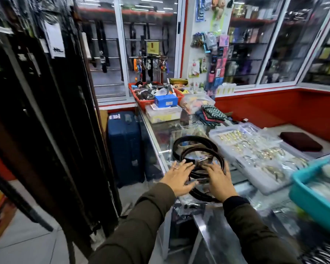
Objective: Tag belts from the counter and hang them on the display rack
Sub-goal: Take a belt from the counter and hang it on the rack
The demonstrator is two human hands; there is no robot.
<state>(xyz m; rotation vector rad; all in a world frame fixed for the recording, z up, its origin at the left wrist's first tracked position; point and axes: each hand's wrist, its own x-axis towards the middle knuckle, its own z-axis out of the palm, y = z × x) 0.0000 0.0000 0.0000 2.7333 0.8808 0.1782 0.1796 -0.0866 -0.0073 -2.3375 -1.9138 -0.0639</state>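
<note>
Several dark coiled belts lie in a loose pile on the glass counter. My left hand hovers over the pile's near left side, fingers spread, a ring on one finger. My right hand is over the near right side of the pile, fingers apart and resting on or just above the coils. Neither hand clearly grips a belt. The display rack stands at the left, thick with hanging dark belts, some with white tags.
Clear trays of gold jewellery sit right of the belts. A teal basket is at the near right. A red basket and boxes crowd the counter's far end. A blue suitcase stands on the floor between rack and counter.
</note>
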